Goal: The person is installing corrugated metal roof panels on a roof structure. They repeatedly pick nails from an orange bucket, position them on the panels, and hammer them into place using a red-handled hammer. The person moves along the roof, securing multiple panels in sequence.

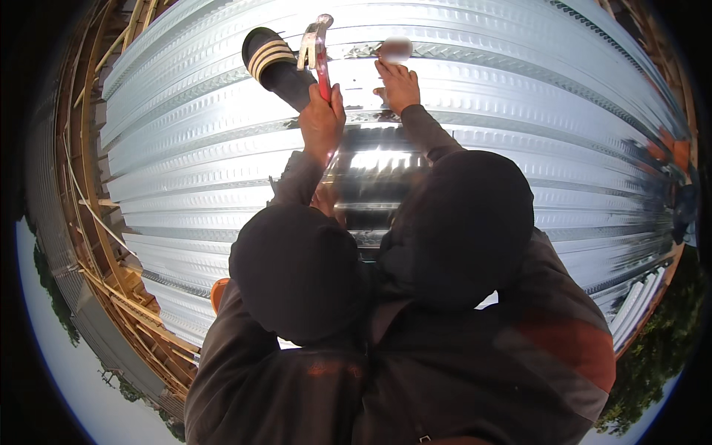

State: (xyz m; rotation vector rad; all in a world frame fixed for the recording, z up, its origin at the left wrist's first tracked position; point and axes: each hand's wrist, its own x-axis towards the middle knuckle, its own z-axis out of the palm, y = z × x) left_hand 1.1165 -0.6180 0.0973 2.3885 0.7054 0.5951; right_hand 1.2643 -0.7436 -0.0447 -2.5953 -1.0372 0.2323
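My left hand grips the red handle of a claw hammer, its metal head pointing away from me. Ahead and to the right, my right hand reaches over the shiny metal sheet, thumb apart from the other fingers, with nothing visible in it. Its fingertips meet the edge of a small, blurred brownish patch that I cannot make out. Left of the hammer, a black slide sandal with pale stripes rests on the ribbed metal.
My dark-clothed knees fill the near middle. Wooden framing runs along the left edge of the ribbed sheets. Several narrow metal strips lie at the lower right, and orange items sit at the right edge. Trees stand beyond.
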